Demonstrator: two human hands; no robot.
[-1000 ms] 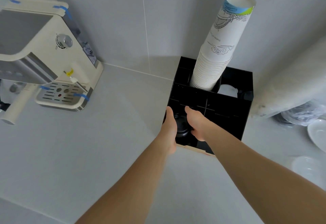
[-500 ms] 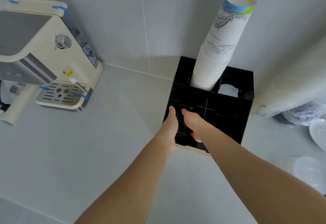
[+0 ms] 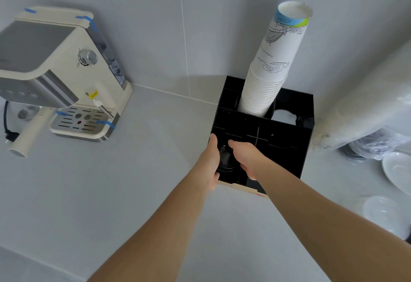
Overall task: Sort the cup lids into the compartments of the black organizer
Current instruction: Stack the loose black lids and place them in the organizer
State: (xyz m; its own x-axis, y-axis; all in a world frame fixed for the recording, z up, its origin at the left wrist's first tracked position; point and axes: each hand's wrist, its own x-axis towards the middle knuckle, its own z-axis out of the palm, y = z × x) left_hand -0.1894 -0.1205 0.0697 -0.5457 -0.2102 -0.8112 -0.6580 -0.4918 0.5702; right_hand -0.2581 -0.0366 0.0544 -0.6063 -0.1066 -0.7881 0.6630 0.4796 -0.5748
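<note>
The black organizer (image 3: 287, 146) stands against the wall at centre right. A stack of black cup lids (image 3: 225, 161) sits low in its front left compartment. My left hand (image 3: 210, 161) and my right hand (image 3: 245, 159) cup this stack from either side, fingers reaching down into the compartment. A tall stack of white paper cups (image 3: 269, 81) rises from a back compartment. A white lid (image 3: 283, 116) lies in the back right compartment.
A cream espresso machine (image 3: 57, 75) with blue tape stands at the left on the grey counter. A plastic-wrapped sleeve (image 3: 364, 112) leans at the right. White saucers (image 3: 398, 170) and clear lids (image 3: 382, 210) lie at the right edge.
Both hands have sunk a little deeper into the front left compartment with the black lids between them. The view has shifted slightly.
</note>
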